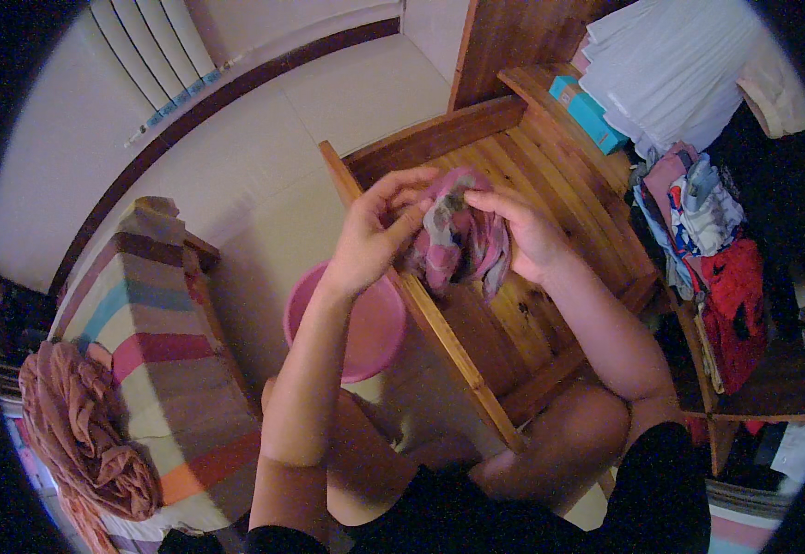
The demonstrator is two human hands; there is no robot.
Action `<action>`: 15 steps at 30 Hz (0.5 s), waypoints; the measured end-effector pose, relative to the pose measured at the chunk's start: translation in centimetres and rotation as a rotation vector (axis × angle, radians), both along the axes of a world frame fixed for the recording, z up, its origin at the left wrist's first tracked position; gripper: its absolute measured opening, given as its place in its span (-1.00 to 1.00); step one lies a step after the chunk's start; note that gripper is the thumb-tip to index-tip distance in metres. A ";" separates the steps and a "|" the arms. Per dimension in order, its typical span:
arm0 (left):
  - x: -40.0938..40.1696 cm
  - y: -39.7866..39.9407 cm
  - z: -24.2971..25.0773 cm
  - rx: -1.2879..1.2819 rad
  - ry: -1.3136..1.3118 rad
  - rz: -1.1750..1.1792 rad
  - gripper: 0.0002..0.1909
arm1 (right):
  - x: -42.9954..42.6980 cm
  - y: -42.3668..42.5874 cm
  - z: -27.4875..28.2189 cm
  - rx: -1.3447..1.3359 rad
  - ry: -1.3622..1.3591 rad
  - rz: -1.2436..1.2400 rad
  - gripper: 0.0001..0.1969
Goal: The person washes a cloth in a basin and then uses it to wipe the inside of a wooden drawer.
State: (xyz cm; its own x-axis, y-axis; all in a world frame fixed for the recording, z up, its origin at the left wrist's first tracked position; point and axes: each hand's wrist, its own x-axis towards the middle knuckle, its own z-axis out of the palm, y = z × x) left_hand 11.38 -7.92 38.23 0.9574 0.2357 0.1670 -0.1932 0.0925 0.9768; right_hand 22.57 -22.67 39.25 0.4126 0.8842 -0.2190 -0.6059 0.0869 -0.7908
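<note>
Both hands hold a bunched pink and grey cloth (444, 242) up over a pulled-out wooden drawer (461, 360). My left hand (381, 232) grips its left upper edge between thumb and fingers. On the other side, my right hand (516, 232) pinches the cloth with the thumb on top; its other fingers are partly hidden behind the fabric. Folds of the cloth hang down between the hands. The bare wooden boards of the drawer bottom show beneath and to the right.
A pink plastic basin (374, 332) stands on the floor left of the drawer. Further left are a striped bed cover (160, 298) and a crumpled brown cloth (90, 436). Folded clothes (735, 298), a turquoise box (593, 118) and a white pleated garment (665, 69) lie at right.
</note>
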 end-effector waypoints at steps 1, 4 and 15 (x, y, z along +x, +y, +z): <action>0.0 0.1 0.2 -0.012 0.033 0.044 -0.67 | 0.2 -0.2 0.1 0.002 -0.022 0.006 -0.72; 0.2 0.9 -0.4 -0.016 -0.035 0.123 -0.70 | 0.1 -0.3 0.5 -0.004 -0.054 0.007 -0.69; 0.6 1.3 -0.8 0.079 -0.201 0.383 -0.69 | 1.9 -2.1 -1.4 -0.190 -0.687 -0.167 -0.62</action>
